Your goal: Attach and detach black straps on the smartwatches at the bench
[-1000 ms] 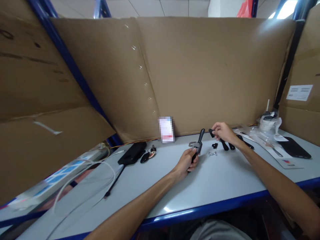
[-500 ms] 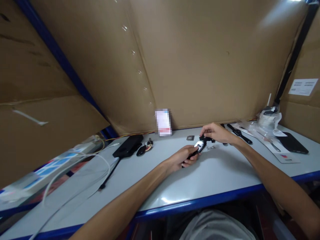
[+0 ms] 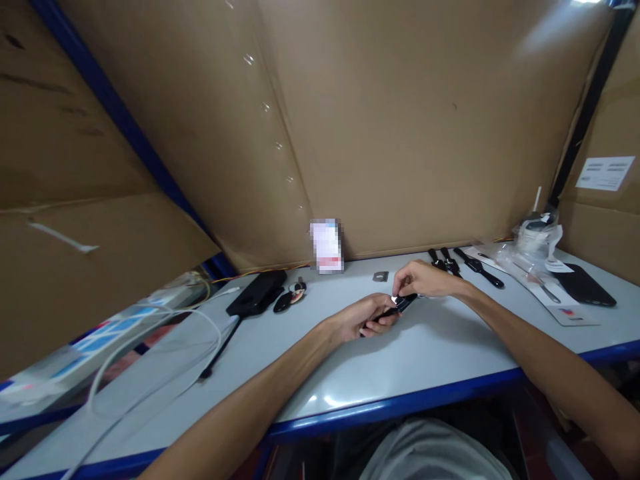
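Note:
My left hand is closed around the lower end of a black strap with a small watch-like body, held low over the grey table. My right hand pinches the top end of that same piece, fingers pressed together on it. A small grey metal bracket lies on the table just behind my hands. Several more black straps lie behind my right wrist.
A black pouch and a key fob lie to the left, with white cable beyond. A plastic bag and black phone sit at the right. Cardboard walls the back; the table's blue edge runs in front.
The strap was upright in my left hand; it is now lowered and nearly flat. My right hand left the straps at the back and came onto the held piece. The view tilted down.

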Demonstrator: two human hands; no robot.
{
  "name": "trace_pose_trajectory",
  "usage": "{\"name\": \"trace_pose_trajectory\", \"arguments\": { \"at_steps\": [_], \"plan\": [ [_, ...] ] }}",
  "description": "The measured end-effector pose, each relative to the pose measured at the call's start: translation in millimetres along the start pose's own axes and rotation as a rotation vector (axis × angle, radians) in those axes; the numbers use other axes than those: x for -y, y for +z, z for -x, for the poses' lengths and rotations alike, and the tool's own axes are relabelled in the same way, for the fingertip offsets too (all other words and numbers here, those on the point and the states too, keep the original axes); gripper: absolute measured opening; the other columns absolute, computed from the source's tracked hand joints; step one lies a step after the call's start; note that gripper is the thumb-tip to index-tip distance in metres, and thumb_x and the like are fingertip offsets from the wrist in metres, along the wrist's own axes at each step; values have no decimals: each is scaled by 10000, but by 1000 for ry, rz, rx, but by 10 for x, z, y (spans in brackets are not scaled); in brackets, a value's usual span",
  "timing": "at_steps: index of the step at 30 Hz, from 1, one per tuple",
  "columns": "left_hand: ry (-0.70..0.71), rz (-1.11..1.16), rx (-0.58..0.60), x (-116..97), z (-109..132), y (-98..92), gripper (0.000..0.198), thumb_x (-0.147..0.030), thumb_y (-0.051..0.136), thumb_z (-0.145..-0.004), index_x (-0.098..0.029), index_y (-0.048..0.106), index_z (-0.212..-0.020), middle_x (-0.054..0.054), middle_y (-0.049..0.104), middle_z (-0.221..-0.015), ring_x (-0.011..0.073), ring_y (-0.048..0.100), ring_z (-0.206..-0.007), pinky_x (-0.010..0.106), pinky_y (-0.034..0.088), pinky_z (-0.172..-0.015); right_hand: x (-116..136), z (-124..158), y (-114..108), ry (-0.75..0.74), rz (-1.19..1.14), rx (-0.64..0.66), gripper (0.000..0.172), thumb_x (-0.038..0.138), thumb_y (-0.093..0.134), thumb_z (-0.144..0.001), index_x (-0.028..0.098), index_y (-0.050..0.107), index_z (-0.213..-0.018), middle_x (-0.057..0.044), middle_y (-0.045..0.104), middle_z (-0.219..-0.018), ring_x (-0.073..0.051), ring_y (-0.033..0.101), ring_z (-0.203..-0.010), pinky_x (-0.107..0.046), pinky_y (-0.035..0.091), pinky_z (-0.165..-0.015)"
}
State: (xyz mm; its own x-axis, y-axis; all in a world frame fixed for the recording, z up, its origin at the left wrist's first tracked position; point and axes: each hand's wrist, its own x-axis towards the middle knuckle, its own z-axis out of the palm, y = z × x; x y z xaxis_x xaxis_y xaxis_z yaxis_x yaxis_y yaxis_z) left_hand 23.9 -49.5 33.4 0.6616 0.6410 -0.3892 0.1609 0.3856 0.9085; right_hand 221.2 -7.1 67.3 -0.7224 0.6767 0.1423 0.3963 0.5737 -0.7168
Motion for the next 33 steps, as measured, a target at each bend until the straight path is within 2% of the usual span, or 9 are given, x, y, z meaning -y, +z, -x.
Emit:
{"name": "trace_pose_trajectory", "arguments": {
  "at_steps": [6,8,11,14,17,22,24,29,33],
  "plan": [
    [109,-84,-111,23,35,95,325,-455,640,-870,-183,508,-751,-78,372,-543,32,186,-371,160,77,-318,22,-19,66,-30,142,-59,169,27,624,-755,141,740,-800,0,675,-727,-118,568,-698,-214,372,-636],
    [146,-67,-132,47,23,115,345,-469,653,-873,-190,487,-756,-75,390,-549,30,202,-368,157,81,-318,50,-19,58,-43,205,-179,168,32,624,-764,144,738,-817,-16,692,-782,-123,575,-728,-221,387,-670],
    [214,-5,-205,98,-35,113,345,-480,648,-882,-190,487,-788,-84,388,-541,29,198,-358,153,93,-315,114,26,-39,-38,276,-442,147,76,604,-809,142,731,-843,-41,705,-831,-128,581,-736,-235,399,-692],
    [294,61,-325,141,-106,95,342,-479,633,-896,-193,474,-800,-90,385,-531,31,207,-352,149,105,-316,177,114,-196,-1,334,-535,149,116,586,-839,148,728,-869,-22,684,-738,-124,561,-672,-241,379,-661],
    [350,102,-432,156,-135,83,328,-462,609,-918,-200,450,-802,-87,393,-536,35,232,-356,146,113,-321,175,179,-304,63,409,-460,173,129,577,-846,155,740,-897,-17,683,-706,-127,565,-655,-245,367,-649],
    [354,126,-441,150,-109,82,318,-447,608,-924,-195,454,-806,-82,402,-554,31,241,-361,143,116,-330,28,178,-226,146,607,-22,293,67,625,-760,207,782,-963,-45,742,-856,-168,637,-785,-237,369,-652],
    [352,115,-438,153,-105,90,326,-452,613,-922,-197,449,-803,-82,403,-552,31,241,-359,145,116,-329,-16,159,-146,162,647,77,326,65,637,-747,223,786,-990,-57,747,-926,-183,646,-825,-241,362,-645],
    [365,64,-418,165,-119,118,341,-483,618,-917,-197,465,-815,-82,407,-545,35,241,-358,150,129,-325,-87,115,-32,157,665,92,270,46,581,-759,203,781,-849,-49,729,-816,-159,616,-711,-255,328,-603],
    [364,38,-407,178,-133,113,359,-511,618,-909,-202,458,-819,-85,405,-541,37,235,-357,153,136,-322,-99,125,-114,148,642,85,220,42,616,-717,192,766,-775,-36,725,-779,-154,617,-720,-250,337,-610]
  ]
}}
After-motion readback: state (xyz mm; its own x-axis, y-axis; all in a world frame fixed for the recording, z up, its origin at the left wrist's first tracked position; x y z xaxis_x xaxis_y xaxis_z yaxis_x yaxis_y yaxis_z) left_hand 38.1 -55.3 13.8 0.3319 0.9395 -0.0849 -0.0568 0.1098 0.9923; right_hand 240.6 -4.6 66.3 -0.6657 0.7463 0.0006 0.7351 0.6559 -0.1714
